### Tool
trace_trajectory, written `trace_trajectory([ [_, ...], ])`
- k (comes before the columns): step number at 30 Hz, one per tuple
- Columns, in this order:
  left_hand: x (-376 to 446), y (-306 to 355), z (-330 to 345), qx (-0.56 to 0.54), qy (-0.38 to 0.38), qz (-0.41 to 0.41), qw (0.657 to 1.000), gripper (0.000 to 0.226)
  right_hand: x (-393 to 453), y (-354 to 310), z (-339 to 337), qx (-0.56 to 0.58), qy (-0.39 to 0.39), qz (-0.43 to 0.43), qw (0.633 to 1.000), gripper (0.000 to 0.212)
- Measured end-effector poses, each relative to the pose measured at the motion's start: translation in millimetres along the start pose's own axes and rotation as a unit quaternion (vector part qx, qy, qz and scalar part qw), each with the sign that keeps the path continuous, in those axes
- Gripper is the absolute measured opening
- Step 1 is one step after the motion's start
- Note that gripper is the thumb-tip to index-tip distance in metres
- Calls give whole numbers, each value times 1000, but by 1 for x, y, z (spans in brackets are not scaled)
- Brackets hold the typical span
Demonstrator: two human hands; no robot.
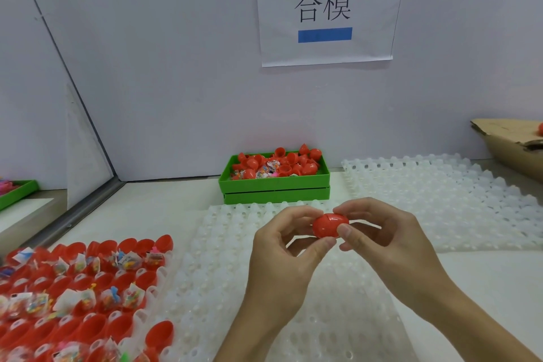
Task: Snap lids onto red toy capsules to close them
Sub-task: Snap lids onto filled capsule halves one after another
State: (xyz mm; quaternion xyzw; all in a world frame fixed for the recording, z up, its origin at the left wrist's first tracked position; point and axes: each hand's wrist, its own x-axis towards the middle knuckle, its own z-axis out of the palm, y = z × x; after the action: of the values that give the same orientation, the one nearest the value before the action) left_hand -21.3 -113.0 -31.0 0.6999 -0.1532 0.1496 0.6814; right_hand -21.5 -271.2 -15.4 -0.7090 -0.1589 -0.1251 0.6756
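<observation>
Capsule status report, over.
Left hand and right hand both pinch one red capsule. Halves together, seam visible. Nothing in the way.

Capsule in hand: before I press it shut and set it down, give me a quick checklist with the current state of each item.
1. Both hands on the capsule: ok. The left hand and right hand pinch it from either side.
2. Lid lined up with the base: ok, the halves meet along a visible seam.
3. Seam fully snapped: cannot tell; a thin line still shows near the top.
4. Toy packet inside: cannot tell, the shell is opaque.
5. Free pockets in the white tray under the hands: ok.
6. More open capsules waiting at the left: ok, many hold packets and have no lids.
</observation>
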Motion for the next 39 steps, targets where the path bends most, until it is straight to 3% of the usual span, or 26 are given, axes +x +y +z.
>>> trace_trajectory([
  [19, 1, 2, 0, -7, 13, -18, 1000, 38, 0, 1, 0, -12, 6, 18, 1000, 29],
  [39, 0, 5, -4, 0, 2, -29, 1000, 34, -2, 1, 5, -38, 12, 7, 999, 29],
])
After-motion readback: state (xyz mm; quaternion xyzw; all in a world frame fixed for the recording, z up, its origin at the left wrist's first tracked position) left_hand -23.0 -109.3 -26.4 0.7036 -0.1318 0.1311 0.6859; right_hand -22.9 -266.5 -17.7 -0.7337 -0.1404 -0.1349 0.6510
